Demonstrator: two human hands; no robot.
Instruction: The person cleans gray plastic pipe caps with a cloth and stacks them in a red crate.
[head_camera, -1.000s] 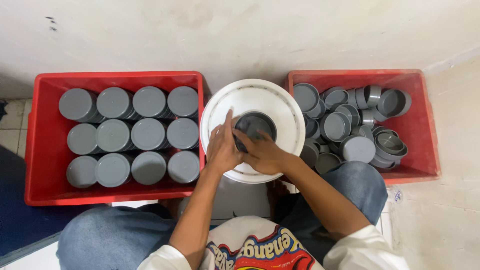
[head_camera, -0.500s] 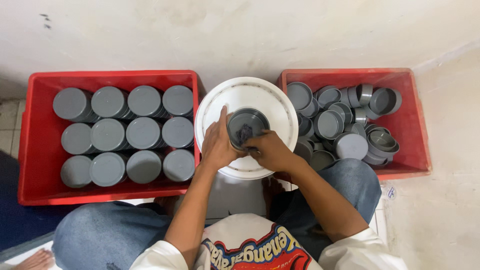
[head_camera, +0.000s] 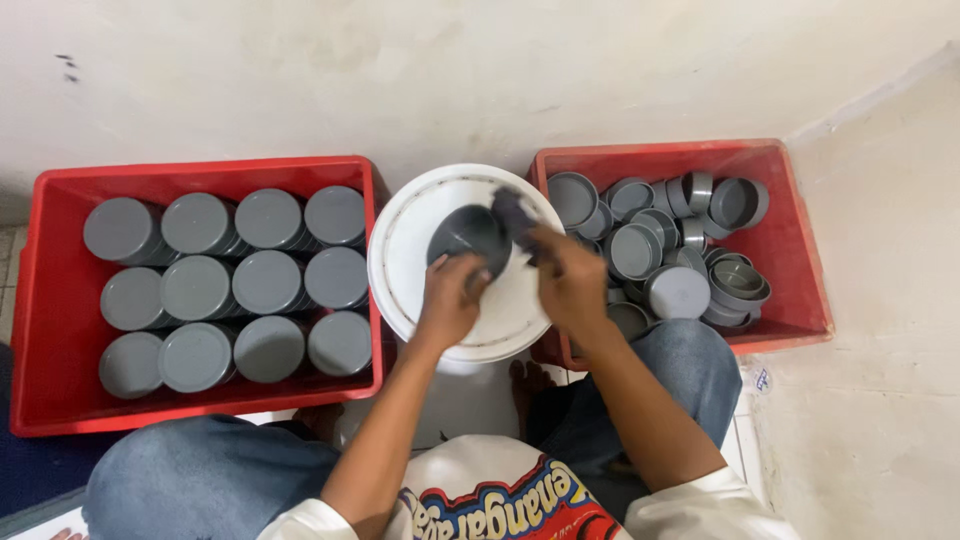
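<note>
The left hand (head_camera: 447, 296) grips a grey cap (head_camera: 468, 238) over the white bucket lid (head_camera: 410, 260). The right hand (head_camera: 568, 278) pinches a dark cloth (head_camera: 513, 213) beside it. Red crates (head_camera: 60, 300) sit on both sides.

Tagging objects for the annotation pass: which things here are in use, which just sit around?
In use: left hand holding grey cap; right hand with dark rag; white bucket.
Around: left crate of stacked caps; right crate of loose caps.
</note>
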